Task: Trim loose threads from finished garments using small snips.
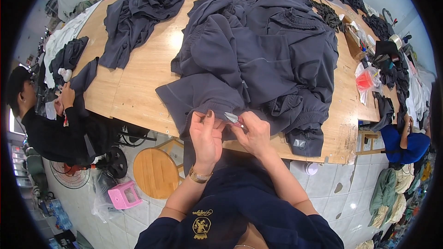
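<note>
In front of me, at the table's near edge, my left hand (206, 139) pinches the gathered elastic edge of a dark grey garment (200, 94). Small thread snips (233, 118) with a reddish handle are gripped in my right hand (253, 133). Their pointed metal blades aim up and left, close to my left fingertips and over the cloth. Whether a thread lies between the blades is too small to tell. The held garment joins a large heap of dark grey garments (263, 64), several with elastic waistbands, spread across the middle of the table.
More dark garments (138, 18) lie at the far left of the wooden table (134, 90). Co-workers sit at left (60, 124) and right (404, 147). A round stool (156, 173), a pink plastic stool (124, 195) and a fan (69, 174) stand on the floor. A cardboard box (353, 41) sits right.
</note>
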`<action>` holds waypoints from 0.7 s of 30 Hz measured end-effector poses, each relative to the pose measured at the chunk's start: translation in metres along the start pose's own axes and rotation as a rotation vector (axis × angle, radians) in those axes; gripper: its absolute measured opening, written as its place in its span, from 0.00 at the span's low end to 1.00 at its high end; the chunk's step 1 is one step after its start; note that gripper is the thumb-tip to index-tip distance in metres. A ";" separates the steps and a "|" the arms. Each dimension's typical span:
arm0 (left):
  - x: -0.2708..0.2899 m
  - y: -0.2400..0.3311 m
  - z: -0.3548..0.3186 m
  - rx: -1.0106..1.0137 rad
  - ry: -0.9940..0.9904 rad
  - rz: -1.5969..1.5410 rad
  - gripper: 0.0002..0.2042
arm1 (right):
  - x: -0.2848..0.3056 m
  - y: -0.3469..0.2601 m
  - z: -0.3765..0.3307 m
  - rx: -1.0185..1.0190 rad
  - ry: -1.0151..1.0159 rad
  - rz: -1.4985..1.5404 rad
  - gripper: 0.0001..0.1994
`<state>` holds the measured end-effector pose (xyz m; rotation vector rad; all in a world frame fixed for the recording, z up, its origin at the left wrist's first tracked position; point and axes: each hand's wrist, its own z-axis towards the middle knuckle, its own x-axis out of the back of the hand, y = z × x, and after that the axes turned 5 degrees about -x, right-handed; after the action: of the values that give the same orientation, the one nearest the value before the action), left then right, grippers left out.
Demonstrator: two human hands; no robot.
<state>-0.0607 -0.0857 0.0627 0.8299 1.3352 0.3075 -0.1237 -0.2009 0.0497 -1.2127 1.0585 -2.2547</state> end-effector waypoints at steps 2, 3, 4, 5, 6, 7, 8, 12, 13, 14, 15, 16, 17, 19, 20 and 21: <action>0.000 -0.001 0.000 -0.015 -0.011 0.014 0.04 | -0.001 0.002 0.002 0.080 0.048 -0.027 0.11; 0.000 -0.001 0.000 -0.030 -0.022 0.028 0.04 | -0.001 0.003 0.002 0.081 0.048 -0.026 0.11; -0.001 -0.001 0.000 -0.031 -0.022 0.029 0.04 | -0.001 0.004 0.002 0.086 0.049 -0.031 0.11; -0.002 -0.001 0.000 -0.031 -0.015 0.020 0.04 | -0.001 0.004 0.002 0.091 0.051 -0.036 0.11; -0.003 0.000 0.000 -0.031 -0.009 0.012 0.04 | 0.000 0.005 0.002 0.092 0.051 -0.036 0.11; -0.004 0.001 0.000 -0.031 -0.009 0.011 0.04 | 0.000 0.005 0.002 0.079 0.054 -0.021 0.11; -0.004 0.002 0.000 -0.021 -0.007 -0.004 0.04 | 0.000 0.005 0.001 0.066 0.057 -0.006 0.11; -0.001 0.002 0.001 -0.010 -0.019 -0.038 0.04 | -0.001 0.003 0.001 0.066 0.058 0.002 0.11; -0.002 0.002 0.001 -0.008 -0.018 -0.038 0.04 | 0.000 0.002 0.002 0.067 0.049 0.002 0.11; -0.003 0.003 0.000 -0.009 -0.012 -0.029 0.04 | 0.001 0.001 0.003 0.069 0.041 0.001 0.11; -0.003 0.003 0.000 -0.009 -0.006 -0.021 0.04 | 0.001 0.000 0.003 0.069 0.041 0.001 0.11; -0.002 0.002 0.000 -0.009 -0.006 -0.021 0.04 | 0.001 0.000 0.003 0.066 0.035 0.000 0.11; -0.001 0.001 0.000 -0.006 -0.009 -0.020 0.04 | 0.001 0.000 0.003 0.064 0.029 -0.002 0.12; 0.000 0.001 -0.001 -0.004 -0.012 -0.019 0.04 | 0.002 -0.002 0.003 0.042 0.017 0.010 0.11; -0.002 0.002 -0.001 0.000 -0.009 -0.022 0.04 | 0.002 -0.002 0.003 0.021 0.005 0.021 0.10; -0.003 0.003 -0.001 0.004 -0.006 -0.024 0.04 | 0.002 -0.001 0.003 0.021 0.005 0.021 0.10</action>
<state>-0.0611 -0.0853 0.0664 0.8170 1.3391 0.2838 -0.1225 -0.2027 0.0527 -1.1830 1.0418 -2.2485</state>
